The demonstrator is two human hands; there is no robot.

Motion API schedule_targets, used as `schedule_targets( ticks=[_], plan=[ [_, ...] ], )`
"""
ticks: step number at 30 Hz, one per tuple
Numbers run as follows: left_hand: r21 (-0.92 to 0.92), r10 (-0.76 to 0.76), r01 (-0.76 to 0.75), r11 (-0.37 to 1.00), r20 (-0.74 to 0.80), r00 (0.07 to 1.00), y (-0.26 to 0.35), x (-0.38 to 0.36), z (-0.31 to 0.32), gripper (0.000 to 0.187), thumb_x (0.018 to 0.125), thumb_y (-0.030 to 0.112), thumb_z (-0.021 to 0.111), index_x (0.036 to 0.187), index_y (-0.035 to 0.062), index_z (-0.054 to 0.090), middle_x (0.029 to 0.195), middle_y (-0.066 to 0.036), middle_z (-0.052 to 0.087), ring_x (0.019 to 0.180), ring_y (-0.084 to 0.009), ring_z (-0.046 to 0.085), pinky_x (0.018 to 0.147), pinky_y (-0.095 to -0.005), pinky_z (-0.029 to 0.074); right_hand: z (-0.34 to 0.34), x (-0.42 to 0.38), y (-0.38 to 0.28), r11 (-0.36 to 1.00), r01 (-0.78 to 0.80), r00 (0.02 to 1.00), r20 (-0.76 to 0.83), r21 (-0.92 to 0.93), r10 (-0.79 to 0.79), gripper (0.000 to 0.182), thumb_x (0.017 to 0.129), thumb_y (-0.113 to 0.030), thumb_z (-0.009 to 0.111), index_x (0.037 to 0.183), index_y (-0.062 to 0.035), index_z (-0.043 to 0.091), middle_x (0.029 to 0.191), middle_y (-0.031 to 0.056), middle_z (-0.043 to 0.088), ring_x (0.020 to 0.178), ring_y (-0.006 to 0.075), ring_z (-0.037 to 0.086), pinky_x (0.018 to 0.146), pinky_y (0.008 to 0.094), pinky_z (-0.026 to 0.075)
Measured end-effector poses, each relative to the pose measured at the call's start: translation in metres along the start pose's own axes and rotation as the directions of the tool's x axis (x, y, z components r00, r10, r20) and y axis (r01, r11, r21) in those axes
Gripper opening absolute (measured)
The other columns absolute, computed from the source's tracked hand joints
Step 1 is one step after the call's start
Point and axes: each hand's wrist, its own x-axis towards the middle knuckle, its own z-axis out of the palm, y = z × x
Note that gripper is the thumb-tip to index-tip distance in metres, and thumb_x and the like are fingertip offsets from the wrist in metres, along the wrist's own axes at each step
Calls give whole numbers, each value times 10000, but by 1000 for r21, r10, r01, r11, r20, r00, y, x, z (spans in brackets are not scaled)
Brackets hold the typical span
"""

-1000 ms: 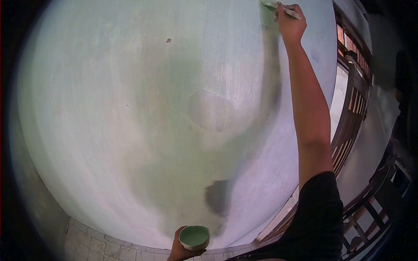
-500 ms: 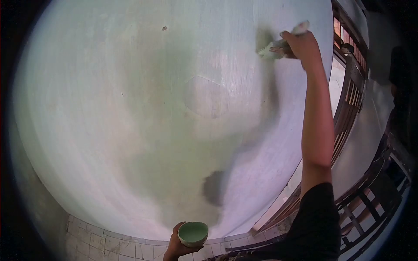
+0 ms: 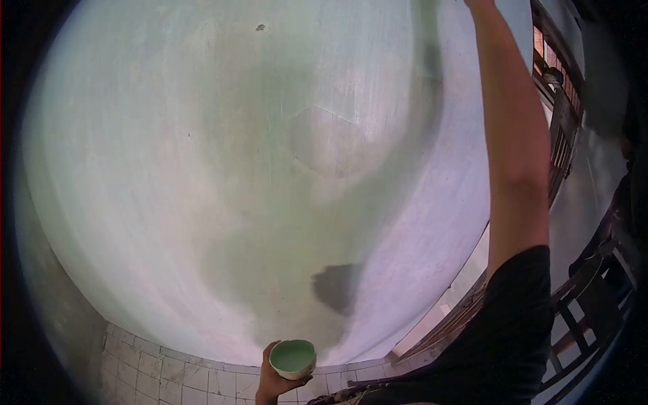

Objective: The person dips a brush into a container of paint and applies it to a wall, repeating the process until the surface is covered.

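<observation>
At the bottom centre my left hand (image 3: 275, 385) holds a small bowl (image 3: 293, 358) by its side and underneath. The bowl is green inside, with green liquid in it. My right arm (image 3: 514, 135) reaches up past the top edge of the view, so only the wrist end shows there; the fingers and anything in them are out of frame. In front stands a pale green and white wall (image 3: 263, 202) with a patch (image 3: 329, 142) outlined near its middle. Shadows of the arm and bowl fall on the wall.
Tiled floor (image 3: 169, 371) runs along the wall's foot. To the right are a wooden shutter or window frame (image 3: 561, 128) and a dark slatted piece of furniture (image 3: 587, 324). Another wall (image 3: 50, 290) meets this one at the left.
My right hand, which held a crumpled whitish-green cloth or bag against the upper right of the wall, has moved up out of view. My left hand and the bowl have shifted slightly left.
</observation>
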Motion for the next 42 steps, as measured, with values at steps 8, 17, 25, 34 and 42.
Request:
schedule_targets(
  ticks=[8, 17, 25, 34, 42],
  plan=[
    [227, -8, 1, 974, 30, 1000, 4, 3, -11, 1082, 393, 205, 902, 1224, 12, 237, 1103, -142, 530, 1038, -244, 531, 905, -376, 417, -82, -217, 66, 954, 119, 992, 75, -275, -102, 278, 727, -179, 689, 687, -2, 477, 594, 108, 520, 539, 140, 448, 554, 259, 442],
    [395, 14, -61, 917, 121, 992, 10, -17, -19, 1064, 410, 283, 894, 1232, 3, 280, 1140, -129, 473, 1082, -239, 491, 916, -369, 407, -122, -253, 14, 824, -312, 826, 294, -473, 482, 285, 742, -244, 655, 722, 22, 554, 578, 87, 609, 524, 179, 610, 564, 286, 491],
    [280, -42, 24, 960, 58, 997, 17, -28, -10, 1055, 414, 265, 897, 1225, 7, 274, 1134, -128, 473, 1052, -245, 512, 912, -362, 409, -30, -98, 68, 809, 79, 982, -92, -582, -163, 255, 749, -181, 657, 645, -23, 486, 525, 111, 562, 477, 184, 562, 484, 332, 454],
    [359, 11, -47, 932, 102, 995, 21, -23, -13, 1032, 406, 282, 894, 1209, 10, 305, 1130, -135, 474, 1085, -247, 482, 910, -379, 404, -106, -293, 69, 997, 64, 997, 37, -38, -63, 245, 733, -82, 687, 687, -20, 455, 583, 69, 396, 572, 94, 378, 512, 240, 380],
    [298, 8, -54, 953, 151, 989, 29, -24, -5, 1004, 436, 261, 881, 1220, 9, 306, 1146, -127, 466, 1074, -252, 485, 915, -373, 400, -186, -442, 23, 730, -684, 729, 38, -11, 684, 229, 754, -79, 649, 656, -26, 448, 550, 48, 507, 524, 61, 501, 493, 256, 439]
  ],
)
